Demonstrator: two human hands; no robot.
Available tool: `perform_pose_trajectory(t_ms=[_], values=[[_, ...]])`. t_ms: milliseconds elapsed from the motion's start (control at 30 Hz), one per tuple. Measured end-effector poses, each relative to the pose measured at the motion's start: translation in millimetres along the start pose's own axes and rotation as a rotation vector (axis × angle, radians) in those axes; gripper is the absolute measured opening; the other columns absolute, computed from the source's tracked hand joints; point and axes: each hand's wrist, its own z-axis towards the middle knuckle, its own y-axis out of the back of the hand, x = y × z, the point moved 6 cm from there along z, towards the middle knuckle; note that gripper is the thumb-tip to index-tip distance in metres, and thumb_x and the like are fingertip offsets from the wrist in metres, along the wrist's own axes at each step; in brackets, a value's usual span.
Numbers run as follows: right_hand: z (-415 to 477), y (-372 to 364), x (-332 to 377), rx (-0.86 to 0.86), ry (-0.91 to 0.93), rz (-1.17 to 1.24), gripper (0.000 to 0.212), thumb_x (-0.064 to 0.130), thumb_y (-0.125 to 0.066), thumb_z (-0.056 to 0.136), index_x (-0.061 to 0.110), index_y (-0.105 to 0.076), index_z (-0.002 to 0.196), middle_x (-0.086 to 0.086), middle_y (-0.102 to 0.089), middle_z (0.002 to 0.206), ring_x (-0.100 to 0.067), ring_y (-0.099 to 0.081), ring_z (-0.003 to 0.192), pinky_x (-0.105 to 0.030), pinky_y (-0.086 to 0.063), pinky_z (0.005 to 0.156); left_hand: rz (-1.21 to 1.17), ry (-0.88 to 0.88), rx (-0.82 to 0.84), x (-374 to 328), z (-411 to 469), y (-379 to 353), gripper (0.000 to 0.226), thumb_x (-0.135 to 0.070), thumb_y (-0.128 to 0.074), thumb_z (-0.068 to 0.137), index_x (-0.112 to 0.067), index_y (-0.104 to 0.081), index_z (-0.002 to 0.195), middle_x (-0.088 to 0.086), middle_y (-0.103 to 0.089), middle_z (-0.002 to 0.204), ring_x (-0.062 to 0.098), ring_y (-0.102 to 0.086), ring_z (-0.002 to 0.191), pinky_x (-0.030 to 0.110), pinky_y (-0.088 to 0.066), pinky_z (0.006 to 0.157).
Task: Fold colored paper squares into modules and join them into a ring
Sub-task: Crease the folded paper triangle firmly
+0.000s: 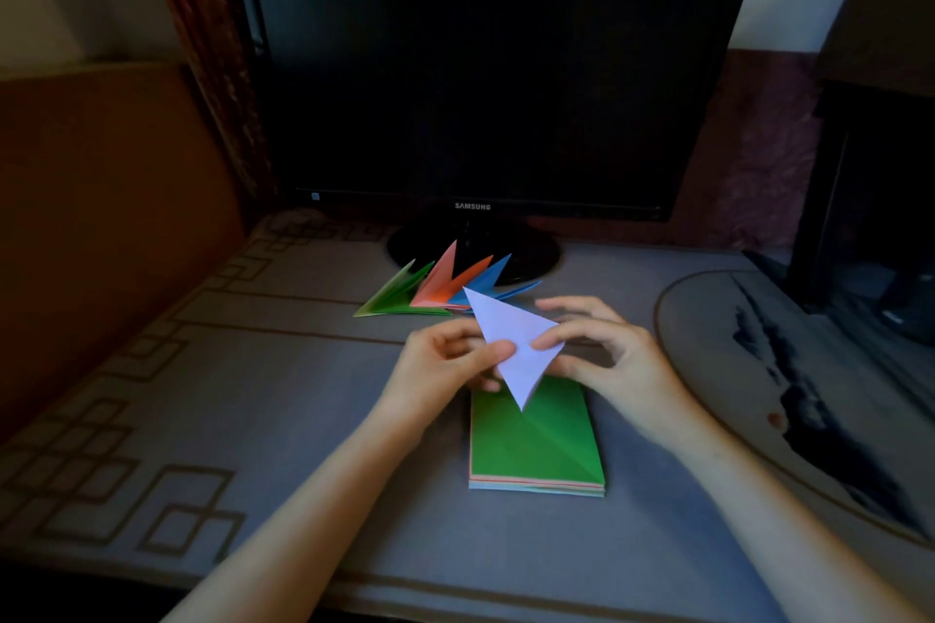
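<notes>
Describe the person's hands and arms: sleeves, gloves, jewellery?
Left hand and right hand are bare: no gloves, rings or watch show. Left forearm and right forearm are uncovered to the bottom edge; no sleeve shows. Dim light could hide marks.

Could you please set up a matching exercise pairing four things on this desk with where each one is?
Things:
1. pale folded paper
2. green-topped paper stack
3. folded colored modules
4. monitor

Places:
A. standing at the back of the table, screen dark
B. pinched between the left hand and right hand
C. lying by the monitor's base
D. flat on the table, just below the hands

Pairs: 1-B, 2-D, 3-C, 4-A.
</notes>
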Motion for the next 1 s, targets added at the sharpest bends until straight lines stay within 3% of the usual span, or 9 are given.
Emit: perform_pose_trajectory(t_ms=[133,267,367,533,700,800,900,1000], values=[[2,0,-6,-0.073,-0.040,0.090,0.009,0.019,-0.069,0.071,0.017,-0.072,0.079,-0.001,-0.067,0.103,-0.008,-0.064,0.096,-0.020,-0.046,0.088,-0.092,0.024,0.068,-1,-2,-7,0.013,-0.005,-0.059,0.087,-0.003,-0.066,0.097,0.008,-0.073,0.082,0.015,-0.070,0.072,0.020,-0.057,0.068],[3,0,-6,-0.105,-0.044,0.098,0.009,0.020,-0.067,0.073,0.013,-0.069,0.079,-0.008,-0.066,0.087,-0.012,-0.062,0.078,-0.027,-0.050,0.074,-0.151,0.020,0.073,-6,-6,-10,0.021,-0.022,-0.058,0.082,-0.003,-0.065,0.089,0.010,-0.073,0.080,0.020,-0.072,0.077,0.022,-0.057,0.067],[1,-2,-5,-0.105,-0.044,0.097,0.008,0.020,-0.065,0.076,0.012,-0.066,0.075,-0.014,-0.058,0.081,-0.014,-0.058,0.067,-0.022,-0.050,0.062,-0.096,0.023,0.075,-5,-6,-12,0.023,-0.010,-0.068,0.074,-0.006,-0.066,0.096,0.007,-0.074,0.080,0.016,-0.071,0.072,0.023,-0.057,0.065],[-1,-9,-13,-0.058,-0.130,0.114,0.008,0.008,-0.068,0.081,0.013,-0.062,0.080,0.001,-0.060,0.072,-0.015,-0.059,0.064,-0.031,-0.052,0.062,0.089,-0.021,0.048,-2,-3,-7,0.010,-0.003,-0.070,0.077,-0.006,-0.067,0.087,0.005,-0.072,0.072,0.011,-0.070,0.066,0.020,-0.056,0.061],[-3,-14,-14,-0.060,-0.249,0.295,0.047,0.010,-0.076,0.067,0.019,-0.051,0.105,-0.006,-0.066,0.073,-0.022,-0.063,0.064,-0.028,-0.051,0.049,0.151,-0.060,0.062,-1,-4,-8,0.007,-0.004,-0.070,0.079,-0.009,-0.067,0.084,0.002,-0.071,0.069,0.011,-0.069,0.067,0.022,-0.054,0.063],[-1,-18,-13,-0.033,-0.285,0.321,0.035,-0.002,-0.072,0.071,0.011,-0.057,0.100,-0.009,-0.070,0.073,-0.023,-0.065,0.057,-0.026,-0.049,0.043,0.167,-0.071,0.066,-1,-3,-9,0.009,-0.004,-0.070,0.078,-0.012,-0.067,0.081,-0.002,-0.069,0.065,0.011,-0.069,0.066,0.020,-0.053,0.062],[-1,-19,-11,-0.046,-0.290,0.368,0.023,-0.007,-0.068,0.074,0.003,-0.059,0.092,-0.011,-0.071,0.070,-0.022,-0.065,0.052,-0.025,-0.051,0.045,0.171,-0.085,0.058,-1,-2,-9,0.009,-0.006,-0.072,0.078,-0.012,-0.068,0.082,0.000,-0.070,0.067,0.013,-0.068,0.068,0.022,-0.054,0.064],[-1,-18,-8,-0.049,-0.292,0.419,0.026,-0.009,-0.063,0.077,0.003,-0.056,0.099,-0.013,-0.071,0.072,-0.024,-0.068,0.056,-0.026,-0.056,0.053,0.133,-0.101,0.015,-2,-1,-6,0.010,-0.006,-0.071,0.077,-0.010,-0.070,0.086,0.004,-0.071,0.070,0.011,-0.067,0.066,0.020,-0.053,0.063]])
